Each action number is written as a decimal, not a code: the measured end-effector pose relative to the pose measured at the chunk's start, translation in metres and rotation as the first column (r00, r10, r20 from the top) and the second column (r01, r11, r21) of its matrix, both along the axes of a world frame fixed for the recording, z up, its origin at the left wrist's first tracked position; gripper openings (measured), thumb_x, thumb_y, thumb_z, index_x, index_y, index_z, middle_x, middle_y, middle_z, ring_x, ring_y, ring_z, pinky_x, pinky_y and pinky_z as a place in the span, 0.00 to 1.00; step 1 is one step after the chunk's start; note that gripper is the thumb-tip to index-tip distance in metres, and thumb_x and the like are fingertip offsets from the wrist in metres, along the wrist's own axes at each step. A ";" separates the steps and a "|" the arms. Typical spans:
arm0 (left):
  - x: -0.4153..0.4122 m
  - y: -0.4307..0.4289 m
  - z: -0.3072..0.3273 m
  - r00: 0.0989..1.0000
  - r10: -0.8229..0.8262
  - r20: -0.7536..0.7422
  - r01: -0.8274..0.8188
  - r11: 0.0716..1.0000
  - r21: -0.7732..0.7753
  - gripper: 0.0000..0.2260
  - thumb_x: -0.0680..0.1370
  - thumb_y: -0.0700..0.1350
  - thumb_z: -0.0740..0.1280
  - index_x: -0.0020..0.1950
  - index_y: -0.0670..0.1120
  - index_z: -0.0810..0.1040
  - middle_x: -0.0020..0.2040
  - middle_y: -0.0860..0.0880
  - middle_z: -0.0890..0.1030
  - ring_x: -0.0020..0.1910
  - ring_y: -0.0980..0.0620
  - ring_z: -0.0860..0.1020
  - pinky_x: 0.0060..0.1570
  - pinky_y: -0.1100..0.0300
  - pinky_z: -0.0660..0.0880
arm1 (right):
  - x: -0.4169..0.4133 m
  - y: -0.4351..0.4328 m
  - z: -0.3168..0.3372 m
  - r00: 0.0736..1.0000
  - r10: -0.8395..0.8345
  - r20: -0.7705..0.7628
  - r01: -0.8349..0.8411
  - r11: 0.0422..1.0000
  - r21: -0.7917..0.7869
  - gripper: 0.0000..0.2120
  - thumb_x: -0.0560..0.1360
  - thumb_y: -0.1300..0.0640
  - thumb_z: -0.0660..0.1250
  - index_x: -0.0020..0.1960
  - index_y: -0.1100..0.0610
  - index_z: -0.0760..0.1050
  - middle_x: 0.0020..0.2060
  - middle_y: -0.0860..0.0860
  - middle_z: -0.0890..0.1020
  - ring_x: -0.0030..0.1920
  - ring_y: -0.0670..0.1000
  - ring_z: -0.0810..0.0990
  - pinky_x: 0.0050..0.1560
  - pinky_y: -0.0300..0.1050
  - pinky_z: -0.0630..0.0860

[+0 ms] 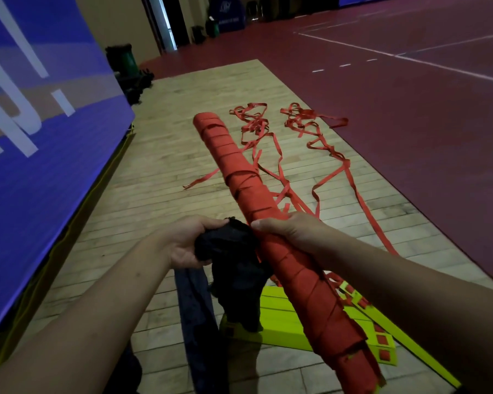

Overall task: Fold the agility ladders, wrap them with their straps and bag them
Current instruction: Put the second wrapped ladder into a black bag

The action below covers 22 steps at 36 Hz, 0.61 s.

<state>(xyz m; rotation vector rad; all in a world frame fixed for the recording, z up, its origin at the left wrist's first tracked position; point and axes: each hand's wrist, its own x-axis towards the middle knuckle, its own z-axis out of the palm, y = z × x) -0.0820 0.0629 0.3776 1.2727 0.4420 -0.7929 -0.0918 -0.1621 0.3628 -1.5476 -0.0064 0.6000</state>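
Red strap-wrapped ladder roll [245,177] was held mid-length by the right grip [291,231], above the floor [182,132]. Bunched black bag [234,257] was clutched by the left grip [188,243], against the roll; roll outside it.

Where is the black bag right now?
In the head view the black bag hangs just left of centre, gripped by the left hand, beside the red wrapped bundle that the right hand holds.
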 end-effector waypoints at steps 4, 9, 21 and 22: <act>0.005 -0.001 0.004 1.000 0.028 -0.008 -0.029 0.998 -0.056 0.12 0.75 0.41 0.64 0.52 0.37 0.82 0.47 0.38 0.83 0.40 0.43 0.84 0.39 0.52 0.83 | 0.000 0.011 -0.001 0.996 0.036 0.083 -0.027 0.994 -0.105 0.26 0.64 0.43 0.81 0.51 0.64 0.83 0.41 0.62 0.86 0.43 0.66 0.86 0.49 0.63 0.84; 0.022 0.022 -0.007 0.956 0.286 0.071 -0.289 0.956 0.043 0.12 0.82 0.45 0.59 0.46 0.41 0.78 0.37 0.41 0.84 0.31 0.46 0.84 0.30 0.54 0.82 | 0.001 0.011 -0.004 0.972 0.118 0.202 -0.056 0.956 -0.288 0.27 0.65 0.42 0.80 0.51 0.63 0.83 0.40 0.60 0.87 0.41 0.61 0.87 0.45 0.56 0.84; 0.029 0.102 -0.012 0.586 0.783 0.210 -0.787 0.612 -0.084 0.11 0.82 0.39 0.58 0.47 0.45 0.79 0.32 0.47 0.84 0.28 0.51 0.83 0.27 0.60 0.80 | -0.008 0.008 -0.021 0.860 0.447 0.247 -0.248 0.789 -0.563 0.26 0.63 0.37 0.80 0.45 0.59 0.84 0.38 0.54 0.86 0.37 0.52 0.85 0.42 0.49 0.82; 0.026 0.105 -0.012 0.578 0.785 0.224 -0.792 0.606 -0.081 0.11 0.82 0.39 0.57 0.47 0.45 0.79 0.32 0.46 0.84 0.30 0.50 0.84 0.27 0.59 0.80 | -0.009 0.009 -0.021 0.853 0.461 0.243 -0.260 0.780 -0.568 0.25 0.63 0.38 0.80 0.46 0.59 0.84 0.38 0.54 0.87 0.38 0.52 0.86 0.43 0.50 0.82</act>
